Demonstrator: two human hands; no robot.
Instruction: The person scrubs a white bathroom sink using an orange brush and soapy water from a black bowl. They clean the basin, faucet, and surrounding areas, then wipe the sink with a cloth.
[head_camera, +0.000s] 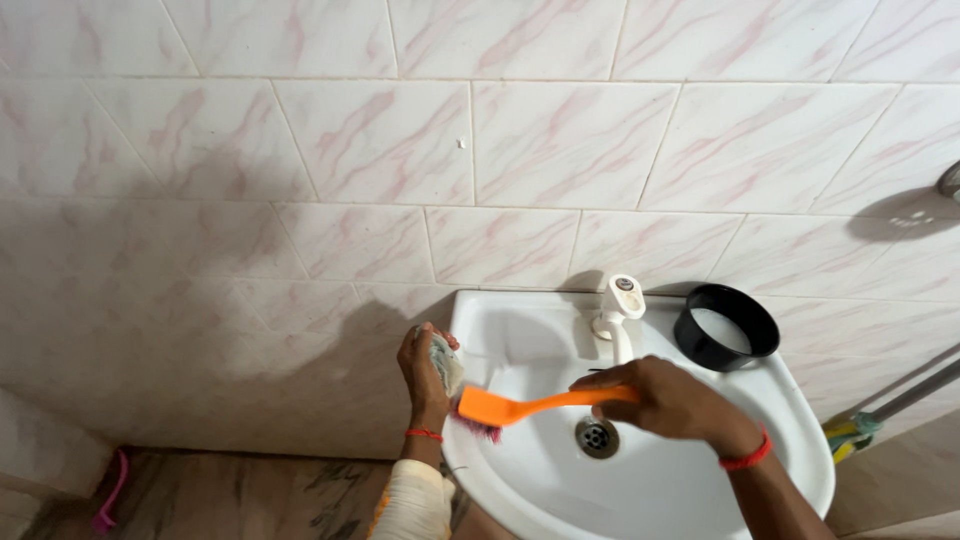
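A white wall-mounted sink (790, 420) sits below a pink-veined tiled wall. My right hand (672, 398) grips the handle of an orange scrub brush (515, 405), whose pink-bristled head presses on the sink's left inner side. My left hand (425, 365) rests on the sink's left rim, closed around a crumpled pale cloth (447, 362). A white tap (620, 312) stands at the back of the basin, and the metal drain (597, 437) lies just under the brush handle.
A black round container (726, 326) stands on the sink's back right corner. A mop or broom with a grey handle (905, 398) leans at the right wall. A pink hook-shaped item (108, 495) lies on the floor at lower left.
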